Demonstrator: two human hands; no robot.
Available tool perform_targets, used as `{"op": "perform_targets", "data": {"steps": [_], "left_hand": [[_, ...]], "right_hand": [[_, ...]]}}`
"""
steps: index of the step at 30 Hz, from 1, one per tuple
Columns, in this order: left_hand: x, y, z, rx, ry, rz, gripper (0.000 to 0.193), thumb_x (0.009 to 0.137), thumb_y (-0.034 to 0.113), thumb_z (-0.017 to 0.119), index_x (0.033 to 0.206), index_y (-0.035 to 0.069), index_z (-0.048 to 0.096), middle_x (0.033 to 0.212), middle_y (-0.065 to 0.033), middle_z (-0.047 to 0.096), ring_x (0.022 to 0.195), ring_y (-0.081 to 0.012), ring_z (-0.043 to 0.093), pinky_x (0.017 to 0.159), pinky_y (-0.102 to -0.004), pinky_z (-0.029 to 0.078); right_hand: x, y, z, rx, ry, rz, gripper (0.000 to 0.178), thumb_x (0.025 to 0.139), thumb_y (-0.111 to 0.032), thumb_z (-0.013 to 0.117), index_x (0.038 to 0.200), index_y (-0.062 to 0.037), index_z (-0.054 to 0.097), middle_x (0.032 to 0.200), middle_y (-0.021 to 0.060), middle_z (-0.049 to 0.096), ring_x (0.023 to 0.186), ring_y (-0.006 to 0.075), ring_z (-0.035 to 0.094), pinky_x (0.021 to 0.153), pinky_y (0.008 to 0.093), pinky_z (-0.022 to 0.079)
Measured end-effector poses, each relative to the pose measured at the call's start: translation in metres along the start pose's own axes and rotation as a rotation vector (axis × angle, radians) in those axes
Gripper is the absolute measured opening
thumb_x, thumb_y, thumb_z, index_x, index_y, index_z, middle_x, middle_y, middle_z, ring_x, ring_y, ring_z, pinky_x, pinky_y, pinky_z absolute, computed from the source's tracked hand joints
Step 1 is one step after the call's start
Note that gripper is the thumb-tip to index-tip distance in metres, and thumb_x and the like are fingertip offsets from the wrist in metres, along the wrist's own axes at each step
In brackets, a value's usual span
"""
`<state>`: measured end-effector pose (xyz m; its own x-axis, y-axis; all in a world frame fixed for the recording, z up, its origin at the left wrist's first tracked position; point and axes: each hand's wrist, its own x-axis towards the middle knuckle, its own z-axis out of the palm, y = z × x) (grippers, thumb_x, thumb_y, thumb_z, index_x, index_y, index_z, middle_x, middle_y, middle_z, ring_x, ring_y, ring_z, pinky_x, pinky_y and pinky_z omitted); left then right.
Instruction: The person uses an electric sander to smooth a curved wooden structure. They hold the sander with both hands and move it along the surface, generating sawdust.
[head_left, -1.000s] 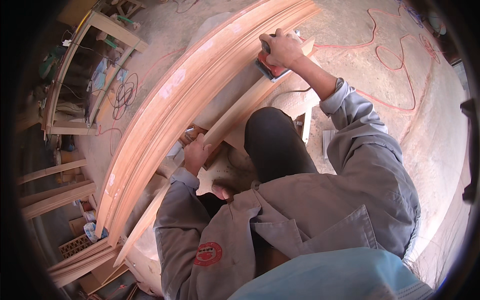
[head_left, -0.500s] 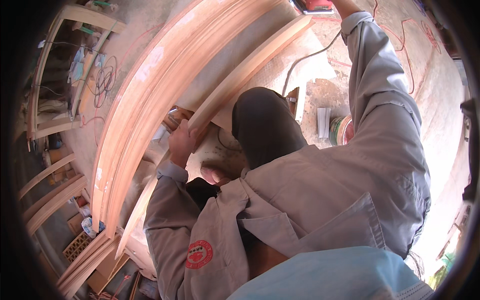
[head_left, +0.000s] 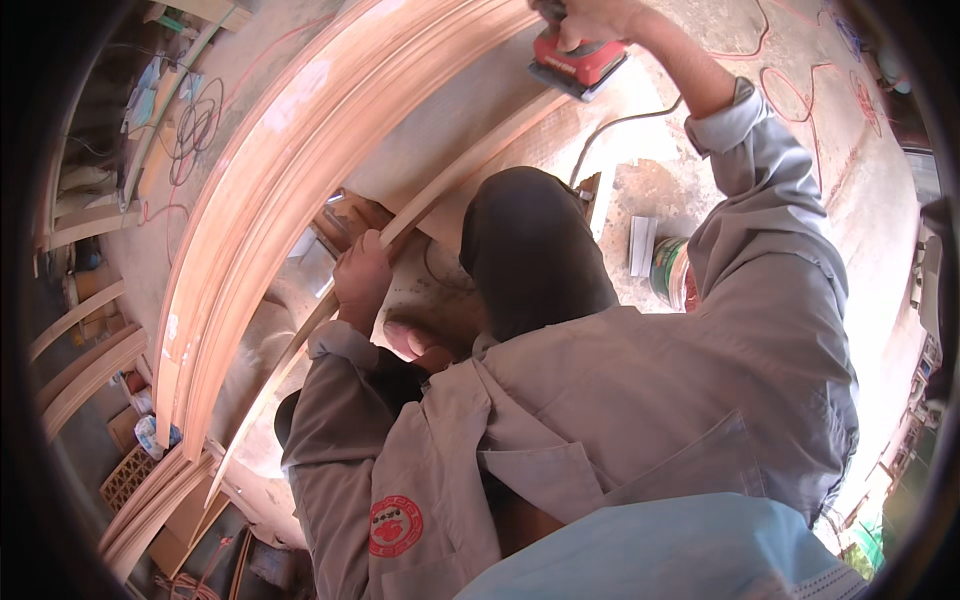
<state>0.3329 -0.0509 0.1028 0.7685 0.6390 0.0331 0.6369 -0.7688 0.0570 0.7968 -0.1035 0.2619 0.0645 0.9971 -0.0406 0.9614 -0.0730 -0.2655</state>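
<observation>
My left hand (head_left: 362, 278) is closed around a thin, curved wooden strip (head_left: 468, 158) and grips it near its middle. The strip slants from the lower left up to the top of the view, passing left of my raised knee. At the top, my right hand (head_left: 600, 20) grasps a red and black power sander (head_left: 580, 62). The sander is at the strip's far end; whether its pad touches the wood is unclear. Along the strip's left lies a bundle of long curved wooden pieces (head_left: 290, 150), with pale patches on its face.
A dark cable (head_left: 625, 120) curves over the floor near the sander. Right of my knee are a white block (head_left: 642, 246) and a round green tub (head_left: 670, 270). More curved wood (head_left: 95, 365) and a coiled black wire (head_left: 202, 125) lie at the left. Red cords (head_left: 812, 120) trail at the upper right.
My right hand has come down and left, bringing the sander fully into view at the strip's far end. The strip now shows a narrower face; my left hand still grips it.
</observation>
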Motion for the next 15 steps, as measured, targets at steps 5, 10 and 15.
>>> {"op": "perform_targets", "data": {"steps": [5, 10, 15], "left_hand": [[0.001, -0.008, -0.002, -0.039, -0.037, -0.010, 0.027, 0.089, 0.026, 0.071, 0.099, 0.008, 0.053, 0.092, -0.0115, 0.067, 0.083, -0.0341, 0.069, 0.074, -0.0459, 0.055], [0.005, -0.010, -0.009, -0.067, -0.057, -0.031, 0.030, 0.087, 0.026, 0.073, 0.100, 0.008, 0.053, 0.092, -0.0136, 0.067, 0.084, -0.0362, 0.068, 0.073, -0.0475, 0.054], [0.017, -0.006, -0.011, -0.095, -0.078, -0.027, 0.032, 0.086, 0.024, 0.074, 0.101, 0.007, 0.052, 0.090, -0.0152, 0.067, 0.083, -0.0379, 0.068, 0.072, -0.0488, 0.054]], "right_hand": [[-0.021, -0.001, 0.005, -0.047, 0.105, 0.129, 0.038, 0.067, -0.025, 0.072, 0.103, -0.0170, 0.064, 0.091, 0.0166, 0.066, 0.097, 0.0393, 0.064, 0.076, 0.0510, 0.054], [-0.030, 0.113, -0.005, 0.027, 0.346, 0.256, 0.050, 0.061, -0.024, 0.077, 0.108, -0.0141, 0.063, 0.086, 0.0131, 0.066, 0.094, 0.0364, 0.062, 0.076, 0.0494, 0.054], [-0.035, 0.199, -0.025, 0.143, 0.323, 0.614, 0.044, 0.058, -0.017, 0.078, 0.097, -0.0098, 0.062, 0.079, 0.0120, 0.062, 0.087, 0.0348, 0.062, 0.072, 0.0482, 0.054]]}}
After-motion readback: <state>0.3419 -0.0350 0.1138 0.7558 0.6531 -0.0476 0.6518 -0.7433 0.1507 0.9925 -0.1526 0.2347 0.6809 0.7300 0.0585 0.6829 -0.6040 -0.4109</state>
